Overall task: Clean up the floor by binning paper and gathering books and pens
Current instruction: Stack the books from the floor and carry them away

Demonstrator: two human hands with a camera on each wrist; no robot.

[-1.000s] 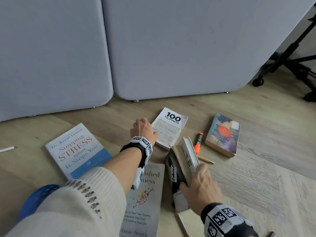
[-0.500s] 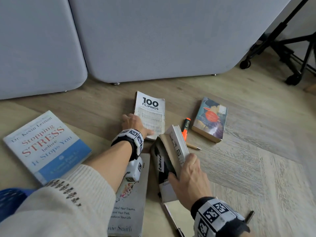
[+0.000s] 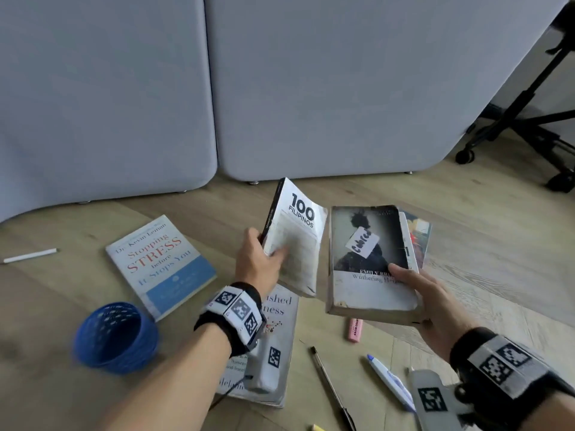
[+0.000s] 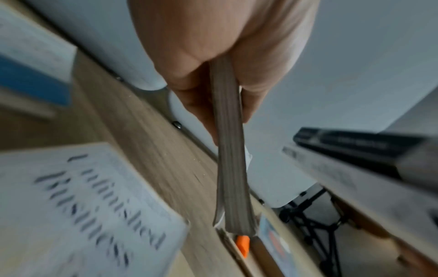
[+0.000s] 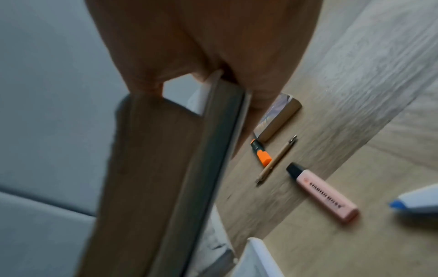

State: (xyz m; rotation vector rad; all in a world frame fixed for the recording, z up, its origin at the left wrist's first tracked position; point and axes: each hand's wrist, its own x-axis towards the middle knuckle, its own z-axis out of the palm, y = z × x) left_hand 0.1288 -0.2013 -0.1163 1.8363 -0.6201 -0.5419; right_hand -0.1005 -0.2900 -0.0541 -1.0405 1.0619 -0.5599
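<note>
Book (image 3: pixel 370 259) between right fingers (image 3: pixel 401 270)

I am kneeling in what looks like a living room at home. Under me is a pale wood-look plank floor (image 3: pixel 485 250), laid in a herringbone pattern at my 3 o'clock. At 12 o'clock two grey fabric-covered sofa units (image 3: pixel 326 88) stand side by side on small metal feet, their lower corners rounded. At 2 o'clock a black wheeled stand (image 3: pixel 525 119) with slanted legs sits on the floor against a light wall. Household reading lies scattered around me: a self-help paperback (image 3: pixel 158 262) at 10 o'clock, and pens and highlighters (image 5: pixel 324 193) at 4 o'clock beside a blue mesh pen cup (image 3: pixel 115 337) at 8 o'clock.
</note>
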